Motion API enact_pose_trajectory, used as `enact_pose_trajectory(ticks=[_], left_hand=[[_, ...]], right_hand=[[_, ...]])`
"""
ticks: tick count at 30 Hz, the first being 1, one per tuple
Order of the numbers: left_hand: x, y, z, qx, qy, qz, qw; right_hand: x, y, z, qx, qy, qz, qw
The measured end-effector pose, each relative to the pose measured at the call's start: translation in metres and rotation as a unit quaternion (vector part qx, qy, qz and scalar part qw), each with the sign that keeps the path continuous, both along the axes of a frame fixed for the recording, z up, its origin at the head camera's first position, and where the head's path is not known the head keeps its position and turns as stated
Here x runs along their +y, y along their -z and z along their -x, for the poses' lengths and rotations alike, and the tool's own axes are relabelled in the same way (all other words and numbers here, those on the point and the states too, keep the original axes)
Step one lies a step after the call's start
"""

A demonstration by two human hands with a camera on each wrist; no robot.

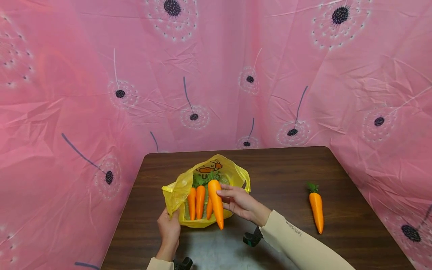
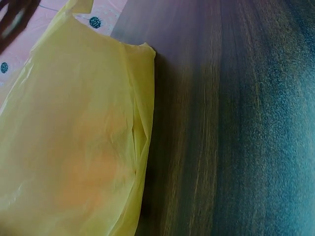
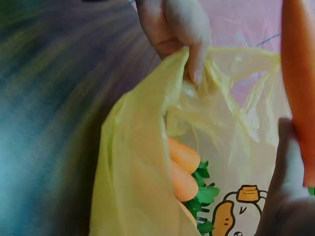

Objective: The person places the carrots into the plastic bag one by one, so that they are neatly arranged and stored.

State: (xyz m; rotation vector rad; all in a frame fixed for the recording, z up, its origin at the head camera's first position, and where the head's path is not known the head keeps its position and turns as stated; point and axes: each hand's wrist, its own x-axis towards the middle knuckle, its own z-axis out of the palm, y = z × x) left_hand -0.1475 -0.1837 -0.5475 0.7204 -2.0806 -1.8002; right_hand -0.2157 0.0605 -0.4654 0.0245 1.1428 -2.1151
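A yellow plastic bag [image 1: 177, 193] with a printed duck lies on the table, its mouth facing me. My left hand [image 1: 169, 228] pinches the near left edge of the bag's opening. Inside are three orange carrots [image 1: 200, 202] with green tops. With thumb and fingers my right hand [image 1: 243, 204] holds another carrot [image 1: 216, 206] in front of the opening, its tip pointing down towards me. In the right wrist view this carrot [image 3: 299, 73] stands at the right edge, beside the thumb. The bag's yellow side [image 2: 74, 123] fills the left of the left wrist view.
One more carrot [image 1: 316, 213] with a green top lies at the right of the dark wooden table [image 1: 280, 168]. A pink curtain [image 1: 222, 56] with dandelion prints hangs behind and on both sides of the table.
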Motion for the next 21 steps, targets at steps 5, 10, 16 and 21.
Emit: enact_pose_trajectory(ticks=[5, 10, 16, 21], left_hand=[[0.0, 0.001, 0.001, -0.001, 0.001, -0.001, 1.0], [0.0, 0.002, 0.001, -0.009, 0.006, 0.001, 0.9999], [0.0, 0.003, 0.002, 0.0, 0.003, -0.005, 1.0], [0.001, 0.003, 0.002, -0.005, 0.001, -0.013, 0.9999]], right_hand=[[-0.018, 0.006, 0.024, 0.006, 0.046, -0.054, 0.997], [-0.029, 0.016, 0.042, 0.006, 0.081, -0.095, 0.992], [-0.035, 0.039, 0.058, 0.004, 0.117, -0.153, 0.981], [-0.038, 0.051, 0.061, 0.003, 0.14, -0.209, 0.968]])
